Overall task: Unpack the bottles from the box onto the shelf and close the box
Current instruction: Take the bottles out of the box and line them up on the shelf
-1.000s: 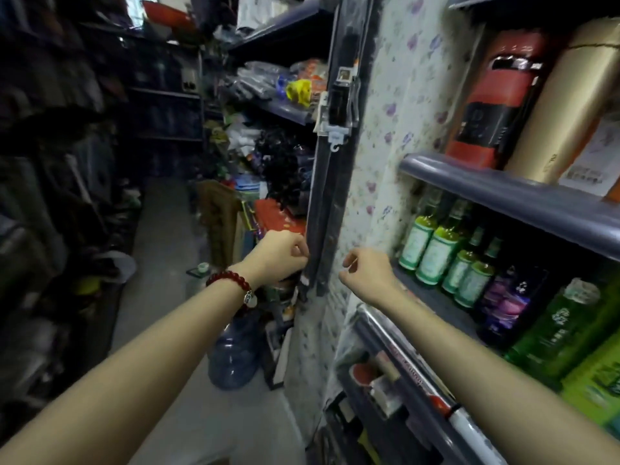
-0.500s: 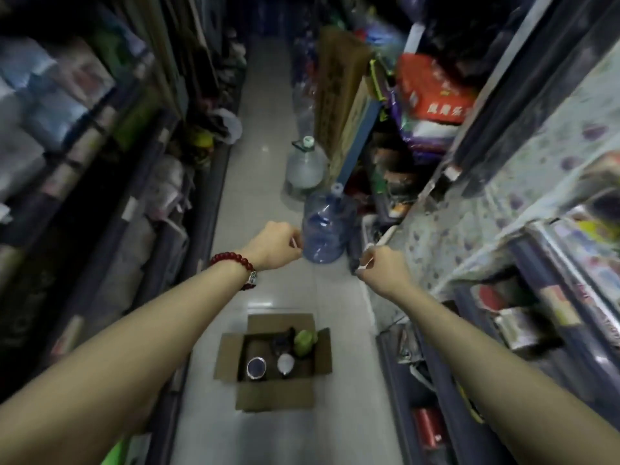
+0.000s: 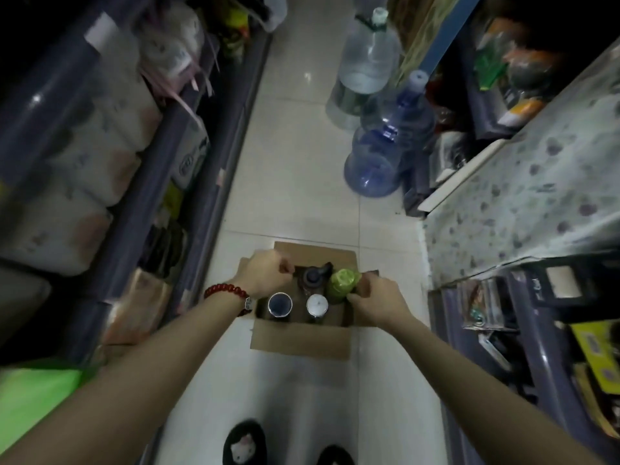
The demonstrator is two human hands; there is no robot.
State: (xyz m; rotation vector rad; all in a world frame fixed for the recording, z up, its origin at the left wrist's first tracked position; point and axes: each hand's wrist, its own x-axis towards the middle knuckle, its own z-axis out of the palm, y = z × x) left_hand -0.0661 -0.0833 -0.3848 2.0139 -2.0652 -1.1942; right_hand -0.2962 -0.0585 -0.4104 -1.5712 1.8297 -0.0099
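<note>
Standing upright in the open box (image 3: 302,340) on the floor: four bottles, long axes vertical, caps up. Right hand (image 3: 375,303) fingers curling around the green bottle (image 3: 342,283), contact unclear; left hand (image 3: 265,276) loosely fisted above, holding nothing. Probably rigid, weighty, smooth-sided; best gripped around the body below the cap.

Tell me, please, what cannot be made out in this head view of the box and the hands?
- Bottle labels: only the tops show in the box.
- Right hand on the green bottle: the grip is unclear.
- Left hand: knuckles hide any contents.
- Box's right flap: behind the right hand.
</note>
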